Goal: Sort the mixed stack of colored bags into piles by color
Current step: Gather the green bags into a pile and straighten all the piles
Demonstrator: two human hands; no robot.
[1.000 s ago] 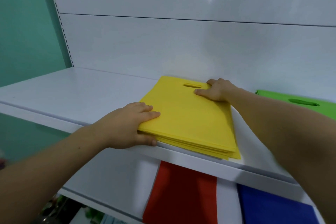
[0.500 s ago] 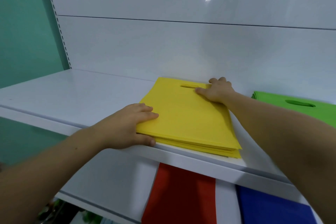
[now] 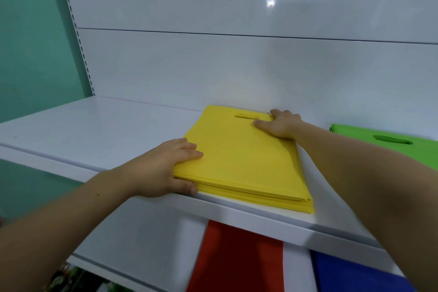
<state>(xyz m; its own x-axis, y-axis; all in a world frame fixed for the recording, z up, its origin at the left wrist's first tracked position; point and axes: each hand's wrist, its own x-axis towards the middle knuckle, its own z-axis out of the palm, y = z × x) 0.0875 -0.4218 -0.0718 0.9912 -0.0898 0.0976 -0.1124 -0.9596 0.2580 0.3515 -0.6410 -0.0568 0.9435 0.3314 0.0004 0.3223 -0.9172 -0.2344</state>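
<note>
Gripping the near left corner of the yellow pile (image 3: 244, 166), the left hand (image 3: 163, 168) lays fingers (image 3: 189, 152) on top, thumb against the front edge. The right hand (image 3: 283, 125) holds the far right corner, thumb flat by the handle slot (image 3: 246, 116); its fingers seem curled behind the edge. Between the 2 hands the pile runs near-to-far on the white shelf (image 3: 94, 130).

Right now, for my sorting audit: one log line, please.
yellow bag pile: on upper shelf | left hand: grips near-left corner | right hand: holds far-right corner | green bag pile: to right, untouched
</note>
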